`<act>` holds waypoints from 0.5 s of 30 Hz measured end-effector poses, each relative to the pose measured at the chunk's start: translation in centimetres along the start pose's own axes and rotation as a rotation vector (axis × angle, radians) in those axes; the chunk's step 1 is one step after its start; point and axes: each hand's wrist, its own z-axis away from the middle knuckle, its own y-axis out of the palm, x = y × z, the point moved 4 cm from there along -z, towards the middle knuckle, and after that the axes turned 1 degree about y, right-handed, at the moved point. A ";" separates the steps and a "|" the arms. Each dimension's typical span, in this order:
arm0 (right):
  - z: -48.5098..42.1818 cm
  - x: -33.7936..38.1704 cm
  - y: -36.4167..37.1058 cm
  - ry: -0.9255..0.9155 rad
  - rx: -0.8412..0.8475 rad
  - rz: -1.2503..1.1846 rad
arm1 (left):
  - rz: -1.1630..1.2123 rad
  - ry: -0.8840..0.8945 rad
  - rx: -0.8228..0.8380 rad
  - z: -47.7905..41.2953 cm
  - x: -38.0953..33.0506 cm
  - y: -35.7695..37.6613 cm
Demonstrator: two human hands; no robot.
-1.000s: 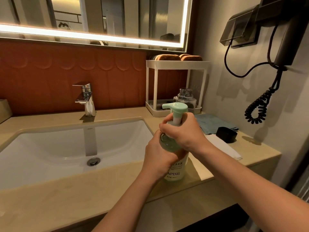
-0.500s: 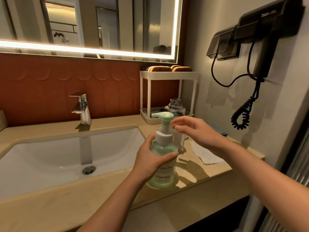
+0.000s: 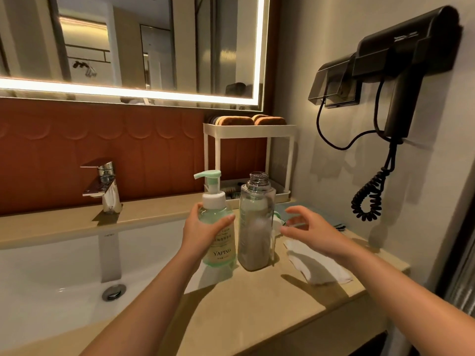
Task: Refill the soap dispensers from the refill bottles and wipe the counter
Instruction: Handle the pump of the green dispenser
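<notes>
A green pump dispenser (image 3: 221,242) labelled YAPING stands on the beige counter (image 3: 244,312), pump head fitted. My left hand (image 3: 203,231) grips its body from the left. Right beside it stands a clear, uncapped bottle (image 3: 256,227), partly filled with a pale liquid. My right hand (image 3: 304,231) hovers just right of that bottle, fingers loosely spread, holding nothing. A small white and green part (image 3: 276,223) sits between the bottle and my right fingers; I cannot tell what it is. A white cloth (image 3: 314,265) lies on the counter under my right wrist.
The white sink basin (image 3: 51,283) and chrome faucet (image 3: 104,185) fill the left. A white two-tier rack (image 3: 250,132) with brown sponges stands in the back corner. A blue cloth (image 3: 336,224) lies behind my right hand. A black hair dryer (image 3: 401,62) with coiled cord hangs on the right wall.
My right hand left the pump head and moved right, past the clear bottle. The dispenser stayed in my left hand. The view shifted so the clear bottle now stands right beside the dispenser.
</notes>
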 end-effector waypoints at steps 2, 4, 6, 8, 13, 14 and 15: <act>-0.6 0.0 0.6 -0.007 0.024 -0.031 | -0.026 0.020 0.002 -1.6 0.4 0.4; -1.2 0.1 1.5 -0.023 0.059 -0.043 | -0.042 0.033 0.001 -2.9 0.8 0.8; -2.0 0.0 2.2 -0.028 0.078 -0.044 | -0.054 0.040 -0.002 -4.2 1.2 1.3; -2.7 -0.1 2.8 -0.028 0.073 -0.048 | -0.061 0.052 0.000 -5.3 1.6 1.8; -3.7 -0.7 3.6 -0.070 0.046 -0.043 | -0.056 0.110 0.050 -7.3 2.4 3.2; -3.8 -0.8 3.8 -0.079 0.045 -0.051 | -0.055 0.119 0.067 -7.7 2.6 3.5; -4.0 -1.0 3.9 -0.081 0.041 -0.058 | -0.055 0.121 0.089 -8.0 2.8 3.7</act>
